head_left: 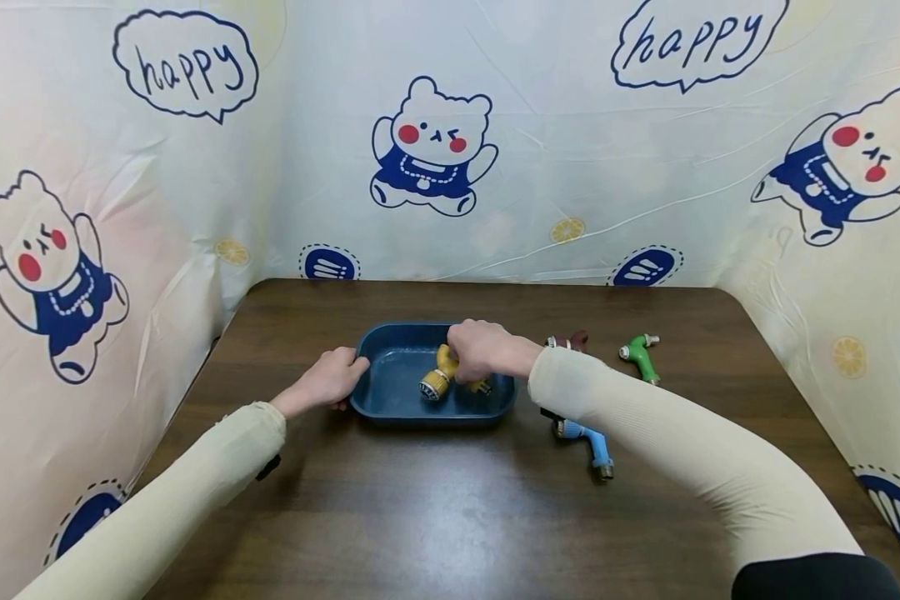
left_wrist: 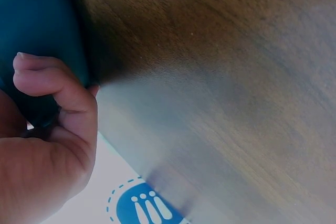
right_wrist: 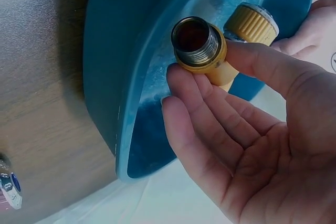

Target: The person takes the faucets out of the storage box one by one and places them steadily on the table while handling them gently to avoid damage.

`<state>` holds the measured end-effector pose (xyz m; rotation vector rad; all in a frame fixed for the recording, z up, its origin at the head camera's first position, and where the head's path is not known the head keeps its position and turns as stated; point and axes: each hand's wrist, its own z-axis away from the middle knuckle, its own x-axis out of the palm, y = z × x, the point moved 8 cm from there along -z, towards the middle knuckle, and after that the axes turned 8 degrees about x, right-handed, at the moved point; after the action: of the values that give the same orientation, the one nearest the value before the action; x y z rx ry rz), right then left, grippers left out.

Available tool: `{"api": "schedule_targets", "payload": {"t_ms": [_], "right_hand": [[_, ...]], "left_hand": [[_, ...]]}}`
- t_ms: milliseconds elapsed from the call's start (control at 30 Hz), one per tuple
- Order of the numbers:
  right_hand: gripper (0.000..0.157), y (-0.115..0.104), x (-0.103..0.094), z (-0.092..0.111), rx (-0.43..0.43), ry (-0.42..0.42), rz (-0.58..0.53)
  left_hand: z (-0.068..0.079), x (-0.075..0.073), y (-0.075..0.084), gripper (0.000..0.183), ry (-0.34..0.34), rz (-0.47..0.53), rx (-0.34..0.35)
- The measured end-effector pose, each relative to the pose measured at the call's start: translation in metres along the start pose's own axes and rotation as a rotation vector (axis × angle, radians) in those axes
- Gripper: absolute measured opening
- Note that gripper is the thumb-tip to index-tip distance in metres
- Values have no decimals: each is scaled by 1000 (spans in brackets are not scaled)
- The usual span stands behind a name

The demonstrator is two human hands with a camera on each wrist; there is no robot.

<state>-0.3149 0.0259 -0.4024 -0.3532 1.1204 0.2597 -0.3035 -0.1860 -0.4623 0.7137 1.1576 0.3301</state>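
Note:
A blue rectangular tray (head_left: 397, 416) stands on the brown table. My left hand (head_left: 327, 378) grips its left end, and in the left wrist view curled fingers (left_wrist: 58, 85) lie against the tray's wall. Over the tray's right half, my right hand (head_left: 483, 350) holds a yellow bent pipe fitting (head_left: 437, 383) that has a ribbed collar at one end. The right wrist view shows the fitting's threaded metal mouth (right_wrist: 197, 45) facing the camera, with the thumb on one side and fingertips on the other. Whether the fitting touches the tray floor, I cannot tell.
Right of the tray, a blue fitting (head_left: 595, 445) lies partly under my right forearm. Behind that arm are a green fitting (head_left: 640, 358) and a dark red one (head_left: 578, 340), partly hidden. A printed curtain (head_left: 540, 183) encloses the table's back and sides.

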Motion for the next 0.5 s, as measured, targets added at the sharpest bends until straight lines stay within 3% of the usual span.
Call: {"api": "schedule_targets", "payload": {"t_ms": [433, 500], "right_hand": [[14, 5, -2, 4, -5, -13, -20], [14, 5, -2, 5, -8, -16, -18]], "left_hand": [[0, -1, 0, 33, -13, 34, 8], [-4, 1, -7, 35, -21, 59, 45]]}}
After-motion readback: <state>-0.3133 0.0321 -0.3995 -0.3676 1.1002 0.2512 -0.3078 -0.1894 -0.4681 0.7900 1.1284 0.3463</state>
